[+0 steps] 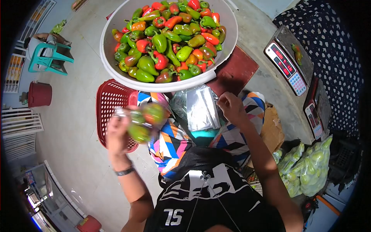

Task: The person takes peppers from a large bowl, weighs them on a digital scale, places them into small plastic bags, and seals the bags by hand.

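Note:
My left hand [117,129], blurred by motion, is closed on a clear plastic bag of peppers [141,127] above the left side of my lap. Green and reddish peppers show through the film. My right hand [233,109] is over my right knee with its fingers curled in a pinch, beside a stack of clear plastic bags [201,108] on my lap. Whether it grips anything is too small to tell. In front of me, a large white tub [158,86] is heaped with red, green and orange peppers [166,42].
A red perforated basket [112,100] stands on the floor at left, partly behind my left hand. Two digital scales [286,69] are at right, the farther one with a pepper on its plate. Bagged green produce [311,170] lies lower right. A teal chair [50,58] stands far left.

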Demonstrator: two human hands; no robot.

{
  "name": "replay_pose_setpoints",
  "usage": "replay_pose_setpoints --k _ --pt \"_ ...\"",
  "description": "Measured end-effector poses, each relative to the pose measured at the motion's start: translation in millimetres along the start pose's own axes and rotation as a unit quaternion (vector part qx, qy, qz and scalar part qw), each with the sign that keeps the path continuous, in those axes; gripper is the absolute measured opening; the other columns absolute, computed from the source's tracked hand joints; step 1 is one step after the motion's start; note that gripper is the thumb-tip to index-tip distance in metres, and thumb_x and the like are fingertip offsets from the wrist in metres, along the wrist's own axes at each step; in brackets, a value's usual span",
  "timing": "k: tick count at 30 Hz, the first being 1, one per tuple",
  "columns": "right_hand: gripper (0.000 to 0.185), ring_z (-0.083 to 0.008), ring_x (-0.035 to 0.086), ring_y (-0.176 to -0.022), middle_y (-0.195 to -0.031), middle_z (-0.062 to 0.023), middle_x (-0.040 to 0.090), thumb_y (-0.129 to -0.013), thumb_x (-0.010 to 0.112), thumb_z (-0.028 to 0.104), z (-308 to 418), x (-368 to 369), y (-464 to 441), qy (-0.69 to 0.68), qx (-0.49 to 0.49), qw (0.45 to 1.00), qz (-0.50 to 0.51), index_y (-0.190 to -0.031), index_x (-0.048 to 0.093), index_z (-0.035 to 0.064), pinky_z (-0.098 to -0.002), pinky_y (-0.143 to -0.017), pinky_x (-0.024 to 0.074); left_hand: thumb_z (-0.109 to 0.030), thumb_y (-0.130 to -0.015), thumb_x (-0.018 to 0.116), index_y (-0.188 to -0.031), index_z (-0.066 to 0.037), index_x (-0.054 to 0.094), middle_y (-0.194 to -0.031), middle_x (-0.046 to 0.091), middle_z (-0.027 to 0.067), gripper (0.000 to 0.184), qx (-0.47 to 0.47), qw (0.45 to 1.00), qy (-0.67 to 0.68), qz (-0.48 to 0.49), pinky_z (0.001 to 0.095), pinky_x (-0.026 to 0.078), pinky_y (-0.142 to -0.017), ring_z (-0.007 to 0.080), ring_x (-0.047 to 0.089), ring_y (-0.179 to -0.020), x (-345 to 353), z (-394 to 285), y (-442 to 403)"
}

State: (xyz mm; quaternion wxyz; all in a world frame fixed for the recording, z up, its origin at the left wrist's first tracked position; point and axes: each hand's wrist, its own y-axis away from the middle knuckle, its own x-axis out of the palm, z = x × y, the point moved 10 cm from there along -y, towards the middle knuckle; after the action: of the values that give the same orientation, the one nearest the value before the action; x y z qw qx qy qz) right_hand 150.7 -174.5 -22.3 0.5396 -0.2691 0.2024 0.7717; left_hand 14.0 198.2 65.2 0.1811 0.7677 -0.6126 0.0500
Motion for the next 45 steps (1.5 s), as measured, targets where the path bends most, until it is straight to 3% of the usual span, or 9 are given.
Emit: replay_pose_setpoints --k 6,10,14,20,24,31,36,37,45 --pt "0.028 -0.0299 0.064 -0.085 -0.090 -0.0121 0.061 -0.080 0.080 0.017 -2.6 52.9 25.4 0.073 -0.109 0.991 0.002 -0.098 0.062 0.0061 -0.0407 -0.076 0.0519 -0.021 -0.101 0.069 -0.118 0.002 0.064 -0.108 0.070 0.0127 0.029 0.053 0.896 -0.295 -0.328 0.0344 0.057 -0.078 0.0182 0.068 -0.091 -188.4 -2.5 -7.3" --pt "0.041 -0.0338 0.062 -0.093 -0.097 -0.0116 0.059 -0.074 0.084 0.021 -27.0 46.2 19.3 0.131 -0.061 0.984 -0.107 -0.100 0.055 0.0088 -0.0447 -0.080 0.0492 -0.024 -0.087 0.080 -0.111 0.004 0.069 -0.097 0.074 0.0220 0.039 0.020 0.599 -0.703 -0.383 0.0440 0.058 -0.079 0.0358 0.072 -0.085 -244.3 82.9 -30.5" --pt "0.037 -0.0351 0.061 -0.097 -0.100 -0.0124 0.060 -0.077 0.082 0.018 -34.7 31.7 15.9 0.177 -0.024 0.976 -0.123 -0.101 0.057 0.0081 -0.0463 -0.080 0.0494 -0.036 -0.089 0.074 -0.100 0.003 0.073 -0.096 0.072 0.0282 0.040 -0.111 0.686 -0.653 -0.301 0.0581 0.056 -0.080 0.0472 0.072 -0.089 -274.5 195.2 -57.3" --pt "0.036 -0.0375 0.061 -0.094 -0.095 -0.0158 0.058 -0.079 0.081 0.015 13.7 66.6 27.8 0.056 -0.248 0.960 -0.114 -0.104 0.058 0.0039 -0.0502 -0.083 0.0496 -0.059 -0.082 0.078 -0.084 0.002 0.075 -0.091 0.073 0.0311 0.061 -0.147 0.694 -0.651 -0.271 0.0544 0.058 -0.077 0.0445 0.074 -0.091 -308.5 279.1 -59.7" --pt "0.031 -0.0380 0.062 -0.090 -0.094 -0.0162 0.057 -0.080 0.081 0.014 24.8 95.0 17.4 0.024 -0.159 0.987 0.017 -0.102 0.062 0.0025 -0.0481 -0.081 0.0508 -0.061 -0.081 0.079 -0.088 0.001 0.078 -0.093 0.074 0.0295 0.062 -0.198 0.691 -0.621 -0.311 0.0516 0.058 -0.082 0.0430 0.074 -0.095 -317.0 276.7 -48.5" --pt "0.011 -0.0333 0.065 -0.090 -0.091 -0.0139 0.065 -0.089 0.072 0.012 -2.9 93.4 5.1 -0.012 -0.123 0.992 0.010 -0.093 0.070 0.0033 -0.0406 -0.080 0.0524 -0.027 -0.089 0.078 -0.091 0.004 0.076 -0.090 0.076 0.0218 0.031 -0.107 0.781 -0.510 -0.343 0.0411 0.057 -0.070 0.0309 0.074 -0.077 -271.3 224.6 -48.5" --pt "0.016 -0.0241 0.069 -0.084 -0.094 -0.0116 0.074 -0.096 0.068 0.020 2.9 44.2 11.9 -0.078 0.018 0.997 -0.021 -0.095 0.076 0.0058 -0.0343 -0.078 0.0536 -0.008 -0.099 0.064 -0.096 0.001 0.072 -0.077 0.068 0.0024 0.012 0.143 0.846 -0.338 -0.386 0.0275 0.049 -0.058 0.0104 0.057 -0.062 -164.1 102.1 -31.8" --pt "0.020 -0.0180 0.067 -0.079 -0.089 -0.0109 0.072 -0.098 0.068 0.023 10.8 29.3 15.8 -0.106 -0.001 0.993 -0.054 -0.096 0.074 0.0042 -0.0320 -0.074 0.0521 -0.012 -0.100 0.065 -0.095 0.001 0.071 -0.080 0.069 0.0024 0.016 0.067 0.872 -0.302 -0.378 0.0259 0.049 -0.064 0.0095 0.060 -0.070 -104.8 67.4 -18.9" --pt "0.012 -0.0122 0.064 -0.084 -0.089 -0.0057 0.070 -0.097 0.069 0.012 62.1 -35.7 35.8 -0.218 0.025 0.974 -0.047 -0.102 0.070 0.0008 -0.0305 -0.076 0.0509 -0.017 -0.086 0.084 -0.121 -0.002 0.069 -0.105 0.073 0.0127 0.041 0.129 0.942 -0.309 0.017 0.0315 0.056 -0.081 0.0213 0.071 -0.092 184.3 58.1 -11.6"
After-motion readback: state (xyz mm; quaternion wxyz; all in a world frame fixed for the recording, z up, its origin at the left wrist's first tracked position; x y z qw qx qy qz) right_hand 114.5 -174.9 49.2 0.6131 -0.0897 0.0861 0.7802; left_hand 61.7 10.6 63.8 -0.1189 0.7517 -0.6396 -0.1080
